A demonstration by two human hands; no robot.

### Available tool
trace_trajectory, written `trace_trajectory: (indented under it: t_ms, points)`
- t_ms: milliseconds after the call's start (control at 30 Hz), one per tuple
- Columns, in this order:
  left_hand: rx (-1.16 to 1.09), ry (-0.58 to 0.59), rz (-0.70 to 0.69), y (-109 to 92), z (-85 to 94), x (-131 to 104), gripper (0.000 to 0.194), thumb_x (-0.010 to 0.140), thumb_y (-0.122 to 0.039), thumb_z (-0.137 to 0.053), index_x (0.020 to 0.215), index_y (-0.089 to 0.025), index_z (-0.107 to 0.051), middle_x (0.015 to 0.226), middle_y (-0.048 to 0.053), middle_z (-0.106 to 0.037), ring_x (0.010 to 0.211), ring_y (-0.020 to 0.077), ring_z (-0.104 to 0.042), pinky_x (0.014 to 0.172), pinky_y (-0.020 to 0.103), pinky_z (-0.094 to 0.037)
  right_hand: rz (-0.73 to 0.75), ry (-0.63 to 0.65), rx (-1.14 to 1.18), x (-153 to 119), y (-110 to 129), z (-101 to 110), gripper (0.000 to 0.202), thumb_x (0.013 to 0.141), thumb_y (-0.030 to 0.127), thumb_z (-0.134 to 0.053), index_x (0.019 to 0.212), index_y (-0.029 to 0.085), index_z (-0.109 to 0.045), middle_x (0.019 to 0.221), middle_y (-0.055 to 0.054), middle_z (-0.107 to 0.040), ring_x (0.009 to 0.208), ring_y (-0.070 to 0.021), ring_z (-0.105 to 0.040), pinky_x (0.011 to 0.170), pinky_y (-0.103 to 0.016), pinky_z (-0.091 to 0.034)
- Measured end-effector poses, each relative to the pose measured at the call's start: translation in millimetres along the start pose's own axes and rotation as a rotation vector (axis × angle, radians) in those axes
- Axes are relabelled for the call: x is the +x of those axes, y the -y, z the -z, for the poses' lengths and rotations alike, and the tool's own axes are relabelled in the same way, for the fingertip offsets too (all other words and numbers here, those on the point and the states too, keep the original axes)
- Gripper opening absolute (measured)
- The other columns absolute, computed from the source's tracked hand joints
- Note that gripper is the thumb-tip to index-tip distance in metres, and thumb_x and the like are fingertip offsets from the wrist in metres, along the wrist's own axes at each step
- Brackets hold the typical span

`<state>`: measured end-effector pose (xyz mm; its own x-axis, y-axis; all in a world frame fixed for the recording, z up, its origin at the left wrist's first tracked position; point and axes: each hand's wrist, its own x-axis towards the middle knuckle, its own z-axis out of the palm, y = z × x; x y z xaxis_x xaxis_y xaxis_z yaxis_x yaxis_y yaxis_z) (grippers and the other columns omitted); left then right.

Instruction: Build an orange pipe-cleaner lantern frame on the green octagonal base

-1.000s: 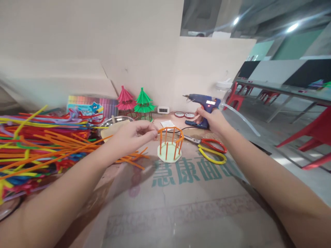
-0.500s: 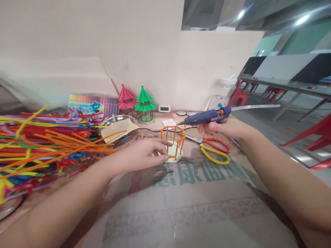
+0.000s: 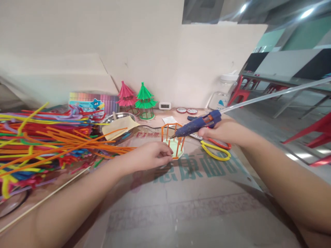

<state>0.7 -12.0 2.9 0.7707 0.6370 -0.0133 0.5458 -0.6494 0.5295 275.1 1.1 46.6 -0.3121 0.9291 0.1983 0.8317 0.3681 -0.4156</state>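
Observation:
A small cage-like frame point(image 3: 167, 126) of orange pipe cleaners stands on a pale green many-sided base point(image 3: 178, 153). Curled at its near left side, my left hand point(image 3: 155, 155) has thumb and fingers closed against the frame's lower edge, and the exact contact is partly hidden. Gripped in my right hand point(image 3: 219, 129) is a blue glue gun point(image 3: 191, 127), its nozzle pointing down and left into the frame. A long clear glue stick point(image 3: 271, 93) juts from its back end. Scissors point(image 3: 216, 155) with yellow and red handles lie under and beside the gun.
Many coloured pipe cleaners point(image 3: 51, 137) are heaped at left, near a metal bowl point(image 3: 124, 116) with tan paper. Pink point(image 3: 126, 94) and green point(image 3: 144, 98) tiered models, a small digital clock point(image 3: 164, 105), round tins point(image 3: 186, 110) and a clear jug point(image 3: 222, 94) line the wall.
The glue gun has come down and left, tilting its nozzle into the orange frame, and more of the glue stick shows. My left hand has shifted slightly right along the frame.

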Motion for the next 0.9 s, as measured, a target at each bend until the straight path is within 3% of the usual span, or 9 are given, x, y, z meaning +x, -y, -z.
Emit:
trace_trajectory:
  t_ms: [400, 633, 900]
  points:
    - [-0.004, 0.001, 0.025, 2.1, -3.0, 0.5, 0.023, 0.092, -0.028, -0.052, 0.088, -0.016, -0.071, 0.099, 0.005, -0.073, 0.078, 0.0144, -0.065, 0.067, 0.022, -0.043, -0.057, -0.018, -0.022, -4.6, 8.9, -5.7, 0.041, 0.080, 0.056, -0.064, 0.101, 0.024, -0.077, 0.086, -0.004, -0.078, 0.091, -0.0292, -0.071, 0.081, -0.037, -0.057]
    - [-0.002, 0.008, 0.026, 1.5, -3.6, 0.8, 0.023, 0.092, -0.026, -0.052, 0.091, -0.015, -0.072, 0.094, 0.004, -0.073, 0.077, 0.0147, -0.064, 0.067, 0.023, -0.043, 0.007, 0.025, 0.040, -2.5, 5.2, -8.6, 0.038, 0.083, 0.058, -0.061, 0.100, 0.028, -0.077, 0.084, -0.002, -0.078, 0.091, -0.0291, -0.071, 0.086, -0.041, -0.056]
    - [0.003, 0.003, 0.028, 0.8, -4.3, 0.5, 0.023, 0.092, -0.026, -0.052, 0.093, -0.015, -0.073, 0.091, 0.003, -0.073, 0.076, 0.0142, -0.064, 0.065, 0.022, -0.042, -0.019, 0.036, 0.017, -3.9, 4.1, -8.4, 0.042, 0.084, 0.061, -0.058, 0.099, 0.027, -0.077, 0.083, -0.003, -0.077, 0.091, -0.0290, -0.071, 0.086, -0.041, -0.056]
